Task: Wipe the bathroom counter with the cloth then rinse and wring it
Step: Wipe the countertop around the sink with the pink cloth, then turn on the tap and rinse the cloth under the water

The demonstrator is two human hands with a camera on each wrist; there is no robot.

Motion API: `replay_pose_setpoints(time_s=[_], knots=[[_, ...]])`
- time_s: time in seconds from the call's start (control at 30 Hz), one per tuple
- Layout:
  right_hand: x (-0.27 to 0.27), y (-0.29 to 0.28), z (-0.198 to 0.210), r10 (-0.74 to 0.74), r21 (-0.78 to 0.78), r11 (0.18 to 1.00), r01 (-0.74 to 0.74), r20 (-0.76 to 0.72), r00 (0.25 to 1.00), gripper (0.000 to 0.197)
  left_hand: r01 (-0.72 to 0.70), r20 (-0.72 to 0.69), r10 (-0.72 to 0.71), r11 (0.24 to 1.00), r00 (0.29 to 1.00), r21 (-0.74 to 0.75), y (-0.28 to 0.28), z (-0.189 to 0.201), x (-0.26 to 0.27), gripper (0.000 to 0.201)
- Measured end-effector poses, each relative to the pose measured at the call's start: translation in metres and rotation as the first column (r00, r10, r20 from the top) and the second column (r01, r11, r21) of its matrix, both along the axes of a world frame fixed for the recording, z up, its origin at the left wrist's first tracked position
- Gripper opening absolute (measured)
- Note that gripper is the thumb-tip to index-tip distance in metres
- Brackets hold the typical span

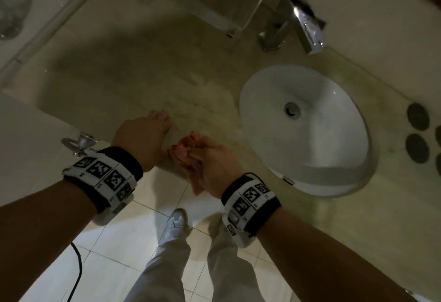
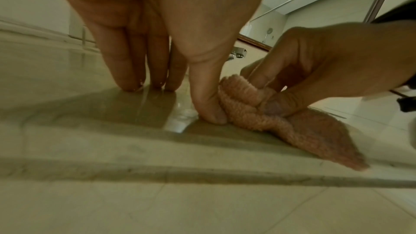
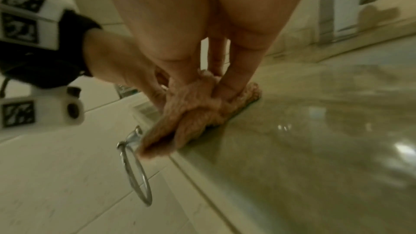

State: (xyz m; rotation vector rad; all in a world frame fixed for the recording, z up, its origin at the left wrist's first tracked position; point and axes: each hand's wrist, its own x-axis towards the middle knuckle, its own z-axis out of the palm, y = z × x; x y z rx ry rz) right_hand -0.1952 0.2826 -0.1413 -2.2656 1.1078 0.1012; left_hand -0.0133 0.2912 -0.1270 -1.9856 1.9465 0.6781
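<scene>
The right hand (image 1: 214, 163) pinches a bunched pink cloth (image 1: 185, 149) at the front edge of the worktop (image 1: 119, 82), thumb and fingers closed round its folds; in the left wrist view the cloth (image 2: 281, 122) lies on the stone with one corner trailing toward the edge, and in the right wrist view the cloth (image 3: 195, 109) hangs partly over the edge. The left hand (image 1: 140, 139) rests just beside it, its straight fingers (image 2: 128, 70) touching the wet worktop (image 2: 90, 140) and its thumb (image 2: 207, 95) against the cloth's near fold. The left hand (image 2: 157, 24) holds nothing that can be seen, though whether the thumb presses the cloth or merely touches it is hard to tell through the blur. The two hands sit close together, nearly touching. To the right, set in the worktop, is a white oval sink (image 1: 307, 132), well apart from the cloth, with a chrome tap (image 1: 293, 27) behind it. Three dark round things (image 1: 417, 134) lie past the sink's right rim. A chrome towel ring (image 3: 135, 166) hangs below the worktop's edge, near the left wrist. Below, pale floor tiles (image 1: 114, 242) and a white shoe (image 1: 176, 220) show.
</scene>
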Motion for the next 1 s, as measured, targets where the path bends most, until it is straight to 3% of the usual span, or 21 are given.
replay_pose_setpoints(time_s=[0.1, 0.17, 0.23, 0.3, 0.37, 0.43, 0.53, 0.63, 0.77, 0.87, 0.93, 1.0], knots=[[-0.02, -0.014, 0.016, -0.114, 0.054, 0.993, 0.108, 0.115, 0.987, 0.017, -0.026, -0.156, 0.018, 0.998, 0.988, -0.053, -0.002, 0.0, -0.01, 0.069], [-0.038, -0.023, 0.022, -0.238, 0.111, 0.97, 0.218, 0.22, 0.946, 0.012, -0.092, -0.378, 0.029, 0.984, 0.925, -0.15, -0.006, 0.001, -0.024, 0.076], [-0.057, -0.035, 0.032, -0.386, 0.288, 0.909, 0.301, 0.313, 0.868, 0.016, -0.141, -0.547, 0.002, 0.967, 0.837, -0.212, -0.016, 0.008, -0.044, 0.084], [-0.078, -0.047, 0.04, -0.405, 0.308, 0.901, 0.305, 0.347, 0.846, 0.02, -0.213, -0.691, 0.002, 0.952, 0.723, -0.22, -0.03, 0.016, -0.068, 0.073], [-0.098, -0.062, 0.045, -0.403, 0.316, 0.902, 0.294, 0.371, 0.837, 0.018, -0.276, -0.784, 0.044, 0.947, 0.62, -0.166, -0.046, 0.025, -0.092, 0.045], [-0.118, -0.078, 0.049, -0.431, 0.379, 0.882, 0.28, 0.409, 0.804, 0.017, -0.296, -0.816, 0.099, 0.951, 0.569, -0.091, -0.061, 0.03, -0.112, 0.023], [-0.148, -0.105, 0.056, -0.439, 0.411, 0.869, 0.276, 0.384, 0.812, 0.016, -0.307, -0.823, 0.132, 0.95, 0.552, -0.053, -0.082, 0.03, -0.138, 0.012], [-0.179, -0.141, 0.055, -0.45, 0.353, 0.875, 0.332, 0.338, 0.826, 0.016, -0.3, -0.77, 0.127, 0.95, 0.625, -0.087, -0.103, 0.029, -0.163, 0.027], [-0.215, -0.208, 0.052, -0.584, 0.201, 0.811, 0.55, 0.345, 0.735, 0.003, -0.352, -0.686, 0.216, 0.934, 0.694, -0.063, -0.131, 0.026, -0.196, 0.038], [-0.221, -0.258, 0.056, -0.579, 0.086, 0.802, 0.592, 0.359, 0.732, 0.012, -0.373, -0.64, 0.255, 0.926, 0.725, -0.053, -0.148, 0.022, -0.214, 0.043], [-0.215, -0.285, 0.061, -0.539, 0.003, 0.816, 0.578, 0.363, 0.76, 0.02, -0.415, -0.671, 0.315, 0.91, 0.671, 0.012, -0.157, 0.014, -0.222, 0.043], [-0.204, -0.305, 0.062, -0.473, -0.065, 0.847, 0.528, 0.362, 0.803, 0.023, -0.499, -0.733, 0.39, 0.863, 0.558, 0.079, -0.165, 0.007, -0.227, 0.042]])
